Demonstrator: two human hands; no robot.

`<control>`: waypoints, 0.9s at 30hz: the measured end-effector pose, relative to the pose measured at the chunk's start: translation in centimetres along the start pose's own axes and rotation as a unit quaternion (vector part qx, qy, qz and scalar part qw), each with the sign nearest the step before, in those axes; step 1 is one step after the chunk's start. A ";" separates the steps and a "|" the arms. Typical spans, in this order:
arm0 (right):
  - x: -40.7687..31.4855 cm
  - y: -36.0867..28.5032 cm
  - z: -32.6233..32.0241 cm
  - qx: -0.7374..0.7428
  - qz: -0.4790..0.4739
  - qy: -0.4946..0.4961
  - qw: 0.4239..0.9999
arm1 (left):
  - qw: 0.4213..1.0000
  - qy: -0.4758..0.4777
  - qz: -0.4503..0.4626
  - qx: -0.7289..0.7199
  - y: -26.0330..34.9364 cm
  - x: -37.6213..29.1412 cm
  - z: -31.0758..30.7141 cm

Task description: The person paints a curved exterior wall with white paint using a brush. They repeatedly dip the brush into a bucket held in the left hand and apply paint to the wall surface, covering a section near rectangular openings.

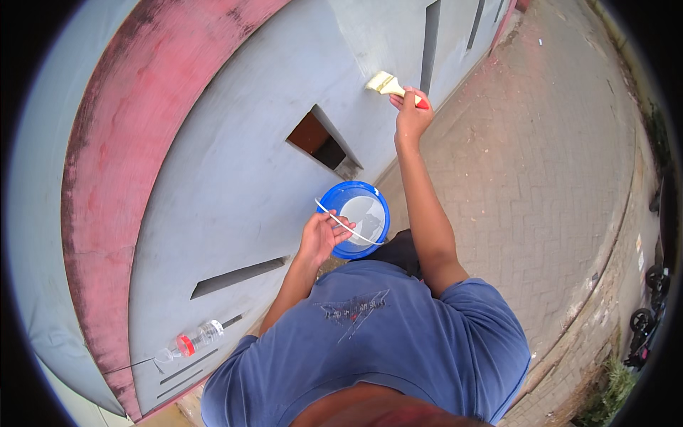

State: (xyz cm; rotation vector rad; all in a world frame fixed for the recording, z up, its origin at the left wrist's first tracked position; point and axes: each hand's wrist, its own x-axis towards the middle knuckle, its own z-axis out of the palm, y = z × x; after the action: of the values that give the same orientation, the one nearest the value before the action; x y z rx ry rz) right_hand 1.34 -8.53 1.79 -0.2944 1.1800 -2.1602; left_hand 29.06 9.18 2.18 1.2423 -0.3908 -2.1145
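Observation:
My right hand [412, 115] grips the pale handle of a flat paintbrush [389, 84], whose end is red. The brush's bristles are coated in white and lie against or very close to the grey-blue wall [256, 107]. Below, my left hand [326, 233] holds a blue bucket [385, 224] by its thin white handle [341, 221], which runs across the fingers. Whitish liquid paint [365, 213] covers the bucket's bottom. Farther up, a section of the wall [373, 32] looks paler, with brushed streaks.
Slot openings pierce the wall, one of them [320, 141] just above the bucket. A clear plastic bottle [197, 339] with a red band hangs at lower left. Faded red trim [106, 187] tops the wall. Brick paving [523, 176] runs along the right; wheels [643, 320] stand at its far edge.

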 end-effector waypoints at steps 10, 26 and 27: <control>0.5 -3.3 2.7 0.075 -0.050 -0.014 0.996 | 1.000 0.000 0.009 0.002 0.1 0.5 0.8; -0.5 -13.2 9.0 0.180 -0.149 -0.097 0.967 | 1.000 -0.008 0.009 0.000 0.7 0.3 0.8; -0.5 -13.5 9.4 0.168 -0.106 -0.088 0.976 | 1.000 -0.011 0.005 -0.002 0.6 0.4 0.9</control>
State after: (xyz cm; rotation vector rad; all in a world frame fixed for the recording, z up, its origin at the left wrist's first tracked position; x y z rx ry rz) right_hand 0.32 -9.38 18.22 -0.4660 0.6947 -2.4152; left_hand 28.40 8.41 2.76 1.2137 -0.4015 -2.1211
